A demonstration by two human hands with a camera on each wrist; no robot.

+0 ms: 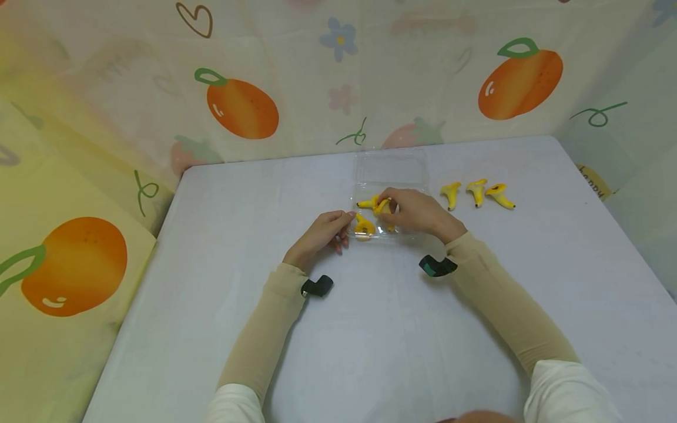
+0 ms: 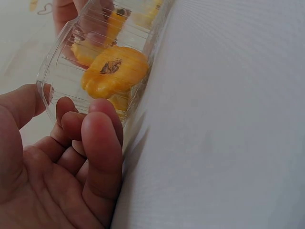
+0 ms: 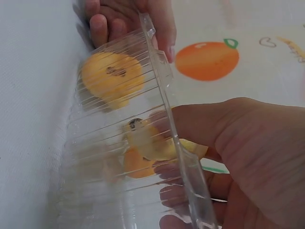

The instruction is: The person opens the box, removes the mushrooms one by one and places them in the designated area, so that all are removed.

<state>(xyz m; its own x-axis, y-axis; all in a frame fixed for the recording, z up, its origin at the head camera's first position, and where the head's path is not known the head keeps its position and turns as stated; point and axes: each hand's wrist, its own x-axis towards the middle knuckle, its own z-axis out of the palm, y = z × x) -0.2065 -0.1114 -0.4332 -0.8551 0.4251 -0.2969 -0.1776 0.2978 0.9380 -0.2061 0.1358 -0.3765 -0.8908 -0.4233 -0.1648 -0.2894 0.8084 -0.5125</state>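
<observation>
A clear plastic clamshell box (image 1: pixel 365 235) lies on the table with its lid (image 1: pixel 390 167) folded back. My left hand (image 1: pixel 326 230) pinches the box's near left corner, thumb at the rim and fingers curled against the outer wall. Inside, my right hand (image 1: pixel 418 212) holds a yellow chanterelle-like mushroom (image 3: pixel 150 140), partly hidden by its fingers. One more yellow mushroom (image 1: pixel 365 225) lies near the left hand, showing its dark-centred cap (image 2: pixel 114 71) through the ribbed wall. Another mushroom (image 1: pixel 366 204) lies behind it in the box.
To the right of the box stand three loose yellow mushrooms in a row: a left one (image 1: pixel 451 195), a middle one (image 1: pixel 476 192) and a right one (image 1: pixel 499 196). A white cloth covers the table (image 1: pixel 211 294). Fruit-printed curtains (image 1: pixel 296 76) hang behind and at both sides.
</observation>
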